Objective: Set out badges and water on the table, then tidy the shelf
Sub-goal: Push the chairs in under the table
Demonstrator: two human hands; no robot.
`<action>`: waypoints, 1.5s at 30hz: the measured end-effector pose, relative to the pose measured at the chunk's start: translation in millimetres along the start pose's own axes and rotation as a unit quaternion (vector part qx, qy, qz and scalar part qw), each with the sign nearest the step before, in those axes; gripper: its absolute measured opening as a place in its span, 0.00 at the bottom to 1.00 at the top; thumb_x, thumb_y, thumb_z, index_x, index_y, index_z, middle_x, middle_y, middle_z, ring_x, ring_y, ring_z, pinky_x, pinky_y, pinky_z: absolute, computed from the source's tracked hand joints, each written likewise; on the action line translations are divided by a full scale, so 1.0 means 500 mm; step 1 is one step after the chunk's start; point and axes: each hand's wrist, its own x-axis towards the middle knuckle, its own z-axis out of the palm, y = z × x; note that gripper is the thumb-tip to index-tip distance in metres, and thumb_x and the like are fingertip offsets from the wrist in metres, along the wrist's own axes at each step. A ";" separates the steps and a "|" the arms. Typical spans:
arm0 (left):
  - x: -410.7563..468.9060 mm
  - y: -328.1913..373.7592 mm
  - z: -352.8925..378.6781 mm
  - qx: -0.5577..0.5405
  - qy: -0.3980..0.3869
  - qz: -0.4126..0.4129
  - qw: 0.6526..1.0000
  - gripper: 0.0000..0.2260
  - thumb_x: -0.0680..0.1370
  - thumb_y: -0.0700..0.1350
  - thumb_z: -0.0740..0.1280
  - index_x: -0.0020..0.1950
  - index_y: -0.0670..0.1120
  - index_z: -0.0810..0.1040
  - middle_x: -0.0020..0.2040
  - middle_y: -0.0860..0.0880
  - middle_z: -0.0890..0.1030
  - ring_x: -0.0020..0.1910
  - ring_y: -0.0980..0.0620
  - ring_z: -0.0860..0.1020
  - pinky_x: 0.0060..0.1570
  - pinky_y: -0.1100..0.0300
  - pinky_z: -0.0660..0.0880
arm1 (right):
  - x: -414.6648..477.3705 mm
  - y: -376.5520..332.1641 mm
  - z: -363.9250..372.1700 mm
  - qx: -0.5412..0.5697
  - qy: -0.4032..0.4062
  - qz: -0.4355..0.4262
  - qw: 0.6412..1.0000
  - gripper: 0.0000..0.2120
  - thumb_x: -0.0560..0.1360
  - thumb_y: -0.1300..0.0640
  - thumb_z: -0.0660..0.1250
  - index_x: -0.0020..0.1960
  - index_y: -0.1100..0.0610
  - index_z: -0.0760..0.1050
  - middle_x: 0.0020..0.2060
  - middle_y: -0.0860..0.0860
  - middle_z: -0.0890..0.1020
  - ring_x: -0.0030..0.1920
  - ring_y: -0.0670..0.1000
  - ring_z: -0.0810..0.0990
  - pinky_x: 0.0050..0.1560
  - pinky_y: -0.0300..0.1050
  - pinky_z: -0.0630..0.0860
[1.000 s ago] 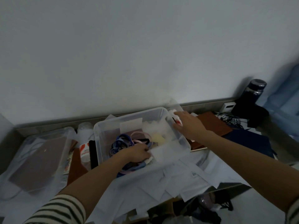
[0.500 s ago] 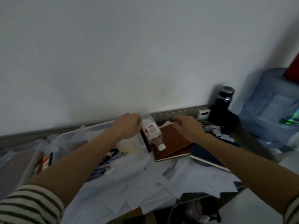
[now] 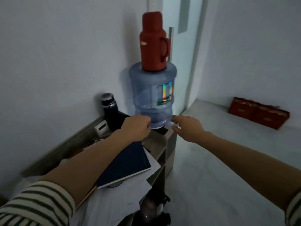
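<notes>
At the far end of the shelf point(image 3: 157, 141), twelve o'clock, both hands reach for the base of the water jug point(image 3: 153, 95), which carries a red flask point(image 3: 154, 41). This looks like the water step, and the next move calls for a firm two-sided hold. The left hand point(image 3: 136, 126) curls its fingers point(image 3: 147, 125) at the jug's seven o'clock, though I cannot tell whether they are grasping anything. The right hand point(image 3: 187, 127), at five o'clock, is spread loose and holds nothing.

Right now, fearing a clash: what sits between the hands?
In the head view, the lower end of the water jug sits between the left hand and right hand.
</notes>
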 end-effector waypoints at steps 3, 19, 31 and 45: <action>0.120 0.094 0.016 0.001 -0.009 0.095 0.995 0.09 0.79 0.48 0.60 0.47 0.44 0.75 0.46 0.47 0.78 0.44 0.46 0.76 0.40 0.55 0.71 | -0.047 0.136 -0.031 -0.015 -0.003 0.104 0.994 0.17 0.80 0.47 0.60 0.67 0.47 0.71 0.60 0.47 0.79 0.57 0.51 0.79 0.54 0.46 0.74; 0.402 0.803 0.209 0.043 -0.123 0.411 0.902 0.11 0.79 0.48 0.60 0.57 0.46 0.76 0.54 0.46 0.79 0.50 0.45 0.77 0.46 0.55 0.73 | -0.547 0.663 -0.084 -0.012 0.004 0.511 0.860 0.18 0.79 0.47 0.60 0.68 0.48 0.72 0.59 0.48 0.80 0.58 0.53 0.79 0.56 0.48 0.75; 0.487 1.388 0.286 0.065 -0.179 0.500 0.845 0.13 0.79 0.49 0.59 0.61 0.47 0.75 0.58 0.45 0.78 0.55 0.45 0.77 0.50 0.55 0.72 | -0.875 1.072 -0.156 0.008 -0.005 0.625 0.781 0.19 0.79 0.45 0.59 0.68 0.48 0.71 0.60 0.50 0.80 0.58 0.55 0.79 0.55 0.48 0.76; 0.619 2.056 0.417 0.116 -0.196 0.629 0.744 0.14 0.79 0.50 0.59 0.62 0.48 0.75 0.62 0.45 0.77 0.59 0.44 0.76 0.54 0.54 0.73 | -1.217 1.474 -0.235 -0.005 0.082 0.767 0.637 0.21 0.79 0.47 0.60 0.71 0.48 0.67 0.61 0.49 0.78 0.59 0.53 0.78 0.53 0.47 0.75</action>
